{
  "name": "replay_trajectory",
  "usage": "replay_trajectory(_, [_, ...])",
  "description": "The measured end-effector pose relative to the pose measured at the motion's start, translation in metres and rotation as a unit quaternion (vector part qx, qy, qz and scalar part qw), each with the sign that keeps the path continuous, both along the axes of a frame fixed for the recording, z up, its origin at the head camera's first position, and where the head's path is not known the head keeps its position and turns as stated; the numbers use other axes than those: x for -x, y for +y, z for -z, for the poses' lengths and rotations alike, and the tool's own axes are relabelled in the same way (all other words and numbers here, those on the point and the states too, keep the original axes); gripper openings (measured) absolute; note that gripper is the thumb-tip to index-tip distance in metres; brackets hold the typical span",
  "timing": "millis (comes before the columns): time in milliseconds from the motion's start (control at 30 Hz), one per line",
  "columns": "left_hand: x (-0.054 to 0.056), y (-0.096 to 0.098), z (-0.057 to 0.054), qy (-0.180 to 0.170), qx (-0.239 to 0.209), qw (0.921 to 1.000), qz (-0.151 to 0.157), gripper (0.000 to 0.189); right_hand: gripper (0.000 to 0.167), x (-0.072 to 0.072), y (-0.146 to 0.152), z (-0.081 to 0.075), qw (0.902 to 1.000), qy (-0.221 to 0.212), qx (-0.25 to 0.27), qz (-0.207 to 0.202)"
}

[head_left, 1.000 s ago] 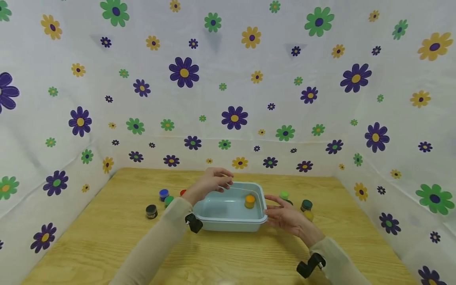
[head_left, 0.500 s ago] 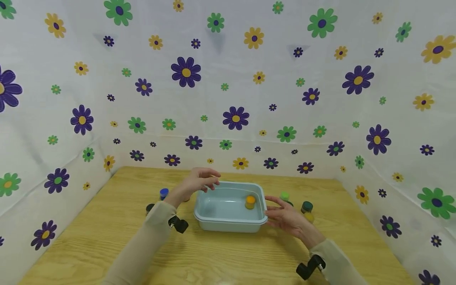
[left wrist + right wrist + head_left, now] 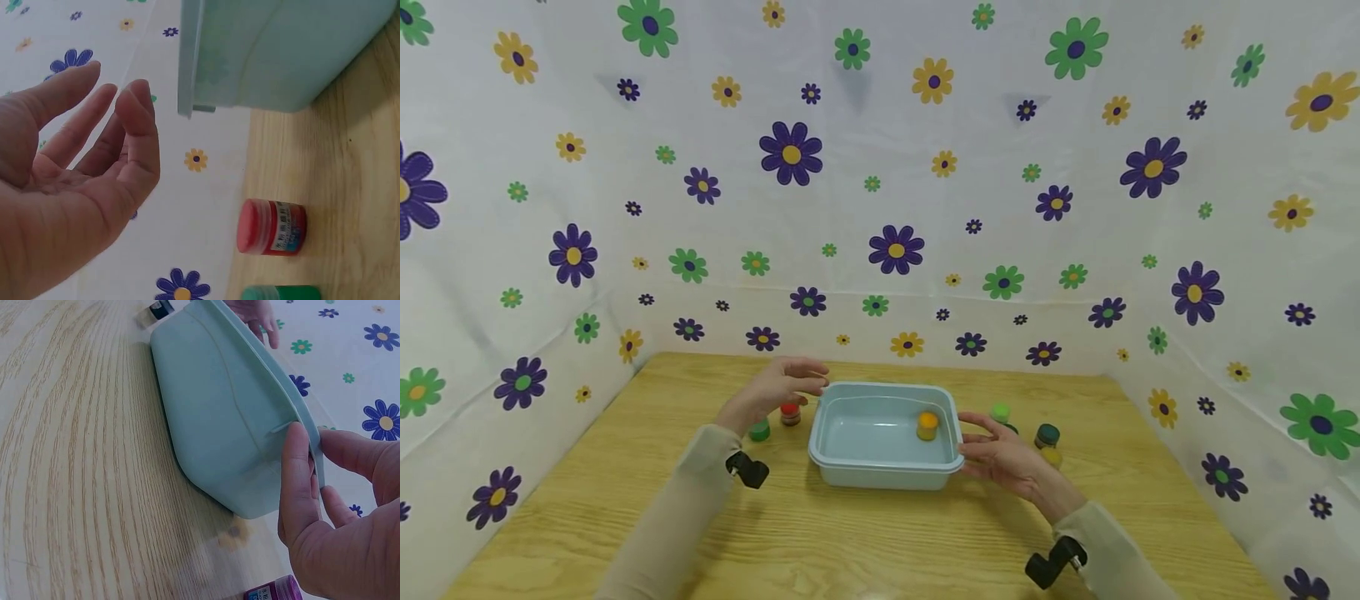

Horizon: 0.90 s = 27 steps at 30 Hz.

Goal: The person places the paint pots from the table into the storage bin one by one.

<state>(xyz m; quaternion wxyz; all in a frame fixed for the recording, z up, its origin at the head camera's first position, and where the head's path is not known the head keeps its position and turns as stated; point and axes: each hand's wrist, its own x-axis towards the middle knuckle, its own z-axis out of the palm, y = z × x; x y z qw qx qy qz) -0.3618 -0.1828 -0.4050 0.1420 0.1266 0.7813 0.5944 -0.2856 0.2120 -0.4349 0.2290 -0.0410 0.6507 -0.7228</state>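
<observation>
A light blue plastic basin (image 3: 883,477) stands on the wooden table with an orange-lidded paint jar (image 3: 927,426) inside it, toward the right. My right hand (image 3: 1006,460) pinches the basin's right rim; the right wrist view shows a finger along the outer wall (image 3: 231,406) and the thumb across the rim. Loosely bent, my left hand (image 3: 778,390) is in the air just left of the basin's far left corner and holds nothing. Below it are a red paint jar (image 3: 272,226) and a green paint jar (image 3: 759,430).
Right of the basin stand a light-green-lidded jar (image 3: 999,412), a dark-green-lidded jar (image 3: 1047,435) and a yellow jar (image 3: 1051,456). A purple-lidded jar (image 3: 275,589) shows in the right wrist view. A flowered white sheet (image 3: 850,192) borders the table at the back and sides.
My left hand has moved left, from above the basin to beside it, over the jars there. My right hand and the basin have stayed in place.
</observation>
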Motion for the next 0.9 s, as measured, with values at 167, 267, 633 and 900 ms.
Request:
replay_trajectory(167, [0.003,-0.013,0.006,-0.014,0.010,0.9996,-0.020,0.042,0.072,0.000,0.000,0.000,1.0000,-0.001,-0.001,-0.001])
replay_trajectory(267, [0.006,-0.020,0.012,-0.011,0.021,0.9995,-0.022,0.044,0.073,0.000,0.000,0.000,1.0000,-0.001,-0.002,0.000])
replay_trajectory(633, [0.014,-0.038,0.027,0.035,0.090,0.9952,-0.019,0.041,0.074,0.000,0.001,0.001,1.0000,-0.001,0.003,-0.003])
replay_trajectory(900, [0.018,-0.047,0.035,0.089,0.159,0.9832,-0.006,0.041,0.073,-0.001,0.001,0.000,1.0000,0.001,-0.002,-0.005])
